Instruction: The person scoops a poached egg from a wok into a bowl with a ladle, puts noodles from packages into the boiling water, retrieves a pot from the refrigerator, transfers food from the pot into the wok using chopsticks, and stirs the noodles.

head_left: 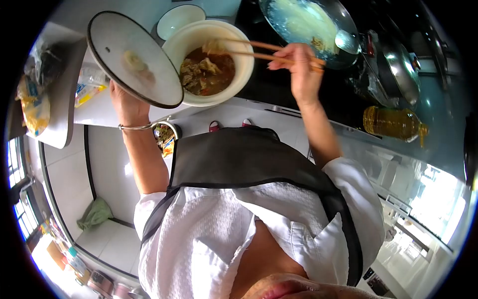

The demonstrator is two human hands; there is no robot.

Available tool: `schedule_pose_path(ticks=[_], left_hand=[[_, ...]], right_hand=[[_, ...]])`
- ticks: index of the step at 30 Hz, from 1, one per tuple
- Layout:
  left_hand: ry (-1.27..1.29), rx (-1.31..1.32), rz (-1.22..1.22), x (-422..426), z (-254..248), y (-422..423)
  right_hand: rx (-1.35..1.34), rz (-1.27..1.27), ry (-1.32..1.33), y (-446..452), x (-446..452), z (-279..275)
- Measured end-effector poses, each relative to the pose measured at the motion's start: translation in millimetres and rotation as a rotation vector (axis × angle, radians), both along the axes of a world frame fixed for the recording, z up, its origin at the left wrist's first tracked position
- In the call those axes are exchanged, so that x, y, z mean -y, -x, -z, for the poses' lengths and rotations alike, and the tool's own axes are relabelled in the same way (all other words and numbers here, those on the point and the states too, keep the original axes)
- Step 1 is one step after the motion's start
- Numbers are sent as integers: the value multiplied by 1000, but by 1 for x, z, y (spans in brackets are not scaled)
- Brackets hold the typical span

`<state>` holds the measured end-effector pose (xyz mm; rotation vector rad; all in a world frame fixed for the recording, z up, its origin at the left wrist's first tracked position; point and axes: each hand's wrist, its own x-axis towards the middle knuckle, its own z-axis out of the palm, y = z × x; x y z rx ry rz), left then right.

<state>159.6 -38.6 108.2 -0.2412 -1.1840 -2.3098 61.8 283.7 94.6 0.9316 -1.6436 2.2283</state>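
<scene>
- Holds a glass lid tilted beside the white pot in the left grip.
- Holds chopsticks in the right grip, with tips over the pot, at a pale piece of food.
- Shows meat in reddish broth inside the pot.
</scene>
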Motion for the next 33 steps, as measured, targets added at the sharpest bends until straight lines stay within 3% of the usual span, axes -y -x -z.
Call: schedule_pose_path(ticks=[3,5,12,15,17,21,24,27,30,33], left_hand=[[-1,2,-13,-10,-7,1],[-11,57,-110,-19,-13,2],[15,68,-116,-27,-17,8],[25,58,-70,-27,-18,9],[-5,41,-39,-21,-17,2],[19,44,-92,-19,-16,-6],[9,32,-111,-15,-13,-8],[2,28,-67,-12,-12,-11],[-52,49,-65,-10,-11,-13],[-54,45,-66,-9,-12,-16]], right_hand=[[-138,254,10,6,-52,-15],[-76,352,121,7,-75,-19],[135,493,-270,42,-107,-10],[42,581,-589,37,-100,-18],[12,599,-596,17,-95,-36],[-341,401,-311,-2,-80,-56],[-197,-11,-273,4,-35,-36],[-120,-62,-518,20,26,-1],[-43,-142,-517,26,64,23],[-34,-171,-523,22,60,12]])
